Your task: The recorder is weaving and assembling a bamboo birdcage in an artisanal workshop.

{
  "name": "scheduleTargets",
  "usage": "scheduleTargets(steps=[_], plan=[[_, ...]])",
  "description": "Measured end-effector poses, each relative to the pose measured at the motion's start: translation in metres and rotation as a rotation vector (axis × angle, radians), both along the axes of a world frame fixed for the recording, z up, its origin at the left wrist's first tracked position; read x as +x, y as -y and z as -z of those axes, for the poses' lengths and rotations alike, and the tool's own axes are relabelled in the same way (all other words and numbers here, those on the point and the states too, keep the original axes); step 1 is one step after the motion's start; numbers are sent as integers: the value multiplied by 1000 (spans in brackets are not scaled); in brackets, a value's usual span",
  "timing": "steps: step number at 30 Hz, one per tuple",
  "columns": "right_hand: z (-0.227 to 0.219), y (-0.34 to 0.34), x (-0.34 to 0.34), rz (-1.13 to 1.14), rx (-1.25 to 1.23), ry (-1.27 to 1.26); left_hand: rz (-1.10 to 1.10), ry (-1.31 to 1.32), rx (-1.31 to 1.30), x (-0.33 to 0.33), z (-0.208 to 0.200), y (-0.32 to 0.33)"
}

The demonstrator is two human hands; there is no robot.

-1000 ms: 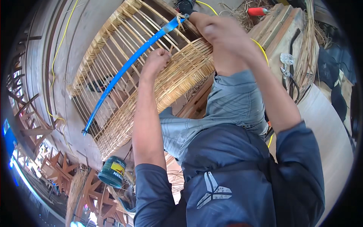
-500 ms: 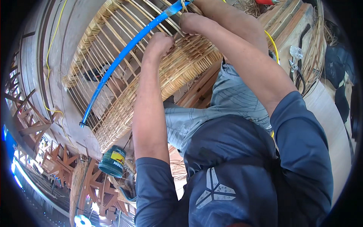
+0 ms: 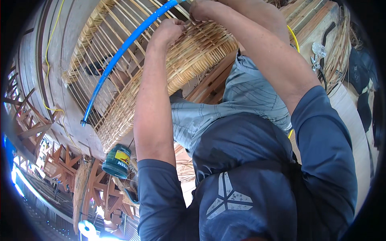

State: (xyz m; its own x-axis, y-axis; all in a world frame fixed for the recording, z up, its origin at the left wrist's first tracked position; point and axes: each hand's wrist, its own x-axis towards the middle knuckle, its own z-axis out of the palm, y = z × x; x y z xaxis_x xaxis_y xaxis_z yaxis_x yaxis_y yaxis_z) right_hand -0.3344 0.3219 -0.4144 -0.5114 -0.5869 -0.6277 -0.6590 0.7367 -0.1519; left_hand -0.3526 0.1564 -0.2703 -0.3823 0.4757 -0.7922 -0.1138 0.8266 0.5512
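A half-woven rattan panel (image 3: 201, 48) slants in front of me, its near band tightly woven and bare rods running beyond it. At the inner edge of the weave, my left hand (image 3: 169, 30) is closed, thumb and fingers pinched on a thin rattan strand. Just to its right, my right hand (image 3: 203, 11) is also closed on the strand by the rods, with its fingertips partly hidden. A blue curved tube (image 3: 120, 58) arches over the rods on the far side of my left hand, and its upper end runs out of view.
A dark green tub (image 3: 117, 161) stands beside the panel's lower left end. Wooden planks (image 3: 307, 18), pliers (image 3: 316, 63) and loose rattan strips (image 3: 339, 52) lie to the right. Yellow cord (image 3: 47, 60) trails along the left. Wooden frames (image 3: 64, 168) are stacked at lower left.
The panel and tube sit slightly higher and further left in view. My left hand's fingers have straightened a little from a tighter curl, and both hands stay at the weave's edge.
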Motion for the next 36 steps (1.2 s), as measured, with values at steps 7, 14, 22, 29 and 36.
scheduleTargets(steps=[7,14,22,29,36], plan=[[-40,72,-10,8,97,-36,-34,-119,11,0,-7,50],[-3,3,27,139,12,-280,146,-345,84,16,0,9],[-126,-25,28,875,-62,-728,87,-625,97,29,-12,39],[-85,-50,-8,511,307,-288,66,-622,141,31,-16,34],[-129,-39,28,-14,46,-514,-141,-436,52,-4,-26,69]])
